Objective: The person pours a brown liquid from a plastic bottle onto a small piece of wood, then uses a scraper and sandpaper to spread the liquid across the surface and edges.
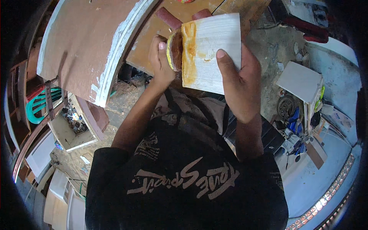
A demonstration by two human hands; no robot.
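My right hand grips a pale, squarish wooden board by its right side, with the thumb lying on its face. Amber-brown, glue-like stuff is smeared down the board's left edge, and a small spot of it sits near the middle. In my left hand is a small round tin with a yellow side, tipped on edge so its brown round face points at the board. Its face is close beside the smeared edge; whether they touch I cannot tell. Most of the left fingers are hidden behind the tin.
A brown wooden worktop lies beyond my hands, with reddish sandpaper-like rolls on it. At the left stands a large curved wooden panel with a white-smeared edge. An open box holds debris. A white board and clutter stand right.
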